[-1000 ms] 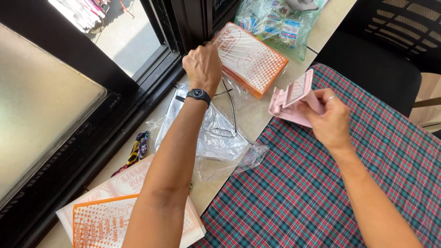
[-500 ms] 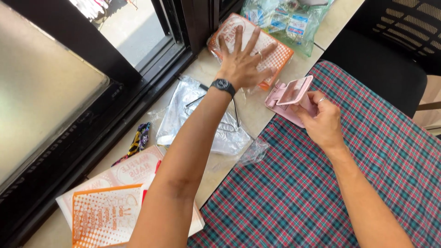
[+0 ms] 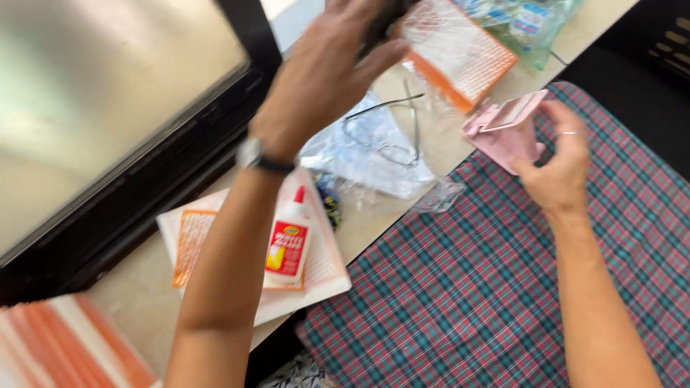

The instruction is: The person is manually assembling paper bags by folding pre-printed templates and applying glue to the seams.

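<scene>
Left hand (image 3: 327,75) sits upper centre of frame, blurred, fingers spread and loose, with something dark at the fingertips near the top edge; cannot tell whether it grips it. Just right of those fingertips lies the orange pack (image 3: 456,50), a flat mesh-patterned rectangle, long axis running from upper left down to lower right, tilted on the counter (image 3: 136,302). Pack is right beside the left hand, possibly touching, and the left hand is much the nearer one.

Right hand (image 3: 557,165) is right of centre, clenched round the pink holder (image 3: 507,129), thumb and fingers on its right side, ring visible. Holder stands at the top corner of the plaid cloth (image 3: 503,287), below and right of the pack, apart from it.

Between the hands: clear bag (image 3: 374,154) with glasses (image 3: 392,129) on top. Lower left of centre, glue bottle (image 3: 289,241) lies on a white and orange sheet (image 3: 316,276), under the left forearm. Bagged items (image 3: 528,21) upper right. Dark window frame (image 3: 144,194) fills the left.
</scene>
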